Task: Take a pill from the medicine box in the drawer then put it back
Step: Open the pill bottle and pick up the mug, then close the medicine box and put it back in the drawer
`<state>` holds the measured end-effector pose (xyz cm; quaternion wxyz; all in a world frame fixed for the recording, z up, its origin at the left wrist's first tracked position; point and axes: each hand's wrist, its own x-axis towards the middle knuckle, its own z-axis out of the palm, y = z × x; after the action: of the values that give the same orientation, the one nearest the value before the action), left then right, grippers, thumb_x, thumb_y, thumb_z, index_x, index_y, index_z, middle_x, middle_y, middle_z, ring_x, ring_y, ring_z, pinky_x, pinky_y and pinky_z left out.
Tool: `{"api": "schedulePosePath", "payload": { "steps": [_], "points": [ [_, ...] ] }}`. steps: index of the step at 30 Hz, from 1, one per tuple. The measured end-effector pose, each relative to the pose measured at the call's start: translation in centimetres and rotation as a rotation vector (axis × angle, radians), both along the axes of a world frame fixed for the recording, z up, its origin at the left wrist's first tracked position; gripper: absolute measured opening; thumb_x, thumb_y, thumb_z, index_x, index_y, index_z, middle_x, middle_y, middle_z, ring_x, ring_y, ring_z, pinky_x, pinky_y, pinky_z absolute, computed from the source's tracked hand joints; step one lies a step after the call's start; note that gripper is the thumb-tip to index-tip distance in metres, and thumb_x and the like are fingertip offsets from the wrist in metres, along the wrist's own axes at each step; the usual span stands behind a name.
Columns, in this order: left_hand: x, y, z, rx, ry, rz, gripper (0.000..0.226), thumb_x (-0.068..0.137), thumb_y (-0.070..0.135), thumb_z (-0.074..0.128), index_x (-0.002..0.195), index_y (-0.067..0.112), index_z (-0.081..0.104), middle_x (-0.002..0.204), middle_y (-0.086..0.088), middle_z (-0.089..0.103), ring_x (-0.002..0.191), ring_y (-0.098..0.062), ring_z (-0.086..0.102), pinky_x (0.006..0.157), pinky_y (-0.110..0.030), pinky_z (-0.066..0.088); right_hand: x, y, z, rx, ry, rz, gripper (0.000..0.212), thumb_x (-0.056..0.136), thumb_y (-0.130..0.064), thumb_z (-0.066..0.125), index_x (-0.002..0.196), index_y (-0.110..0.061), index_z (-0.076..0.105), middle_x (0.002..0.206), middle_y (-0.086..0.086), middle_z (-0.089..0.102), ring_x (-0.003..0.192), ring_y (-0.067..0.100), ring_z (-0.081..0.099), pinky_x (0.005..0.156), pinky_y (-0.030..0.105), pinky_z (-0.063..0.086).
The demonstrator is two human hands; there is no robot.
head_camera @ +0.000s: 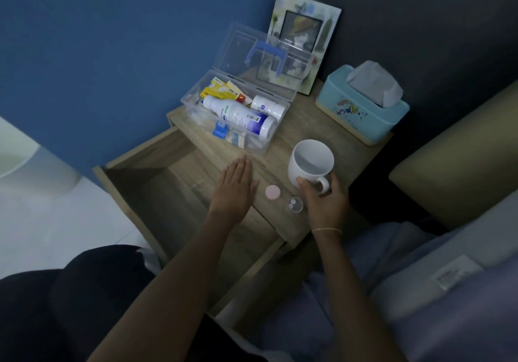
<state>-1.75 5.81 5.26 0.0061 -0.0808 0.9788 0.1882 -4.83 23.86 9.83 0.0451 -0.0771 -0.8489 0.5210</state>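
Note:
A clear plastic medicine box [193, 96] stands open on the wooden nightstand [302, 126], its lid tilted back, holding white bottles and yellow packets. Below the top, the drawer [157, 187] is pulled out. My left hand [235, 185] lies flat, fingers together, on the nightstand's front edge. To its right lie a pink round cap [272, 192] and a small clear container [295, 204] with two white pills inside. My right hand [325, 196] grips the handle of a white mug [311, 165] standing on the top.
A light blue tissue box [361, 114] sits at the back right, with a picture frame [305, 39] leaning on the wall behind the medicine box. A bed with blue bedding [420, 291] lies to the right; a blue wall is at the left.

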Motion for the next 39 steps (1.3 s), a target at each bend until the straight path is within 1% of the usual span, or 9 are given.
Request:
{"api": "schedulePosePath", "payload": {
  "steps": [5, 7, 8, 10, 15, 21, 31, 35, 39],
  "points": [
    [1.7, -0.3, 2.0, 0.137, 0.067, 0.036, 0.053, 0.100, 0.031, 0.037, 0.145, 0.003, 0.030, 0.152, -0.017, 0.033, 0.143, -0.028, 0.026, 0.120, -0.035, 0.015, 0.7, 0.4, 1.3, 0.184, 0.118, -0.025, 0.072, 0.077, -0.028, 0.077, 0.137, -0.005, 0.046, 0.141, 0.018, 0.044, 0.129, 0.031, 0.045, 0.104, 0.028, 0.033],
    [2.9, -0.4, 2.7, 0.152, 0.094, 0.075, 0.052, 0.099, 0.031, 0.039, 0.144, 0.007, 0.033, 0.151, -0.015, 0.036, 0.140, -0.028, 0.031, 0.118, -0.039, 0.024, 1.9, -0.2, 1.9, 0.223, 0.268, 0.033, 0.060, 0.086, -0.022, 0.068, 0.138, -0.003, 0.045, 0.146, 0.018, 0.042, 0.135, 0.026, 0.040, 0.107, 0.020, 0.028],
    [3.5, -0.5, 3.0, 0.149, 0.105, 0.095, 0.051, 0.099, 0.031, 0.040, 0.144, 0.009, 0.033, 0.151, -0.014, 0.037, 0.140, -0.028, 0.032, 0.117, -0.041, 0.027, 2.6, -0.6, 2.0, 0.238, 0.346, 0.095, 0.053, 0.089, -0.018, 0.064, 0.136, -0.002, 0.047, 0.146, 0.018, 0.043, 0.136, 0.025, 0.038, 0.110, 0.022, 0.030],
    [4.3, -0.9, 3.7, 0.131, 0.135, 0.122, 0.050, 0.098, 0.030, 0.041, 0.144, 0.010, 0.035, 0.151, -0.013, 0.037, 0.139, -0.028, 0.034, 0.115, -0.043, 0.029, 3.7, -1.9, 2.0, 0.290, 0.430, 0.250, 0.045, 0.091, -0.013, 0.060, 0.132, 0.000, 0.051, 0.145, 0.018, 0.046, 0.138, 0.028, 0.038, 0.112, 0.036, 0.036],
    [5.5, -2.1, 5.1, 0.096, 0.184, 0.151, 0.049, 0.099, 0.029, 0.040, 0.144, 0.011, 0.034, 0.153, -0.013, 0.033, 0.140, -0.027, 0.032, 0.116, -0.041, 0.028, 5.0, -5.1, 1.8, 0.389, 0.375, 0.502, 0.052, 0.097, -0.028, 0.044, 0.143, -0.005, 0.035, 0.155, 0.013, 0.032, 0.146, 0.025, 0.021, 0.114, 0.049, 0.033],
    [3.3, -5.1, 7.3, 0.039, 0.255, 0.184, 0.051, 0.100, 0.026, 0.035, 0.147, 0.007, 0.026, 0.157, -0.014, 0.022, 0.146, -0.029, 0.018, 0.120, -0.041, 0.015, 0.2, -8.1, 4.5, 0.469, 0.382, 0.551, 0.066, 0.099, -0.036, 0.039, 0.151, -0.009, 0.008, 0.162, 0.010, 0.007, 0.148, 0.020, -0.004, 0.122, 0.041, 0.007],
    [-6.4, -10.4, 8.5, 0.109, 0.283, 0.243, 0.059, 0.100, 0.036, 0.032, 0.148, 0.005, 0.017, 0.159, -0.018, 0.009, 0.147, -0.031, 0.009, 0.121, -0.038, 0.009, -15.1, -12.1, 8.9, 0.701, 0.355, 0.515, 0.066, 0.097, -0.033, 0.046, 0.150, -0.008, 0.016, 0.160, 0.020, 0.005, 0.148, 0.036, 0.003, 0.121, 0.048, 0.011],
    [-8.7, -12.6, 6.9, 0.169, 0.186, 0.357, 0.076, 0.096, 0.049, 0.035, 0.149, 0.004, 0.004, 0.159, -0.018, -0.008, 0.148, -0.031, -0.005, 0.120, -0.041, 0.006, -19.5, -12.7, 7.4, 0.666, 0.199, 0.441, 0.073, 0.094, -0.034, 0.052, 0.150, -0.006, 0.014, 0.159, 0.024, 0.002, 0.148, 0.037, 0.005, 0.119, 0.051, 0.016],
    [-9.6, -13.4, 5.7, 0.370, 0.194, 0.393, 0.092, 0.090, 0.054, 0.048, 0.149, 0.001, 0.002, 0.160, -0.017, -0.005, 0.148, -0.026, -0.005, 0.119, -0.036, 0.003, -21.8, -12.7, 5.7, 0.637, 0.066, 0.352, 0.085, 0.092, -0.035, 0.056, 0.150, 0.000, 0.006, 0.157, 0.030, -0.005, 0.144, 0.046, 0.012, 0.117, 0.051, 0.018]
  ]
}}
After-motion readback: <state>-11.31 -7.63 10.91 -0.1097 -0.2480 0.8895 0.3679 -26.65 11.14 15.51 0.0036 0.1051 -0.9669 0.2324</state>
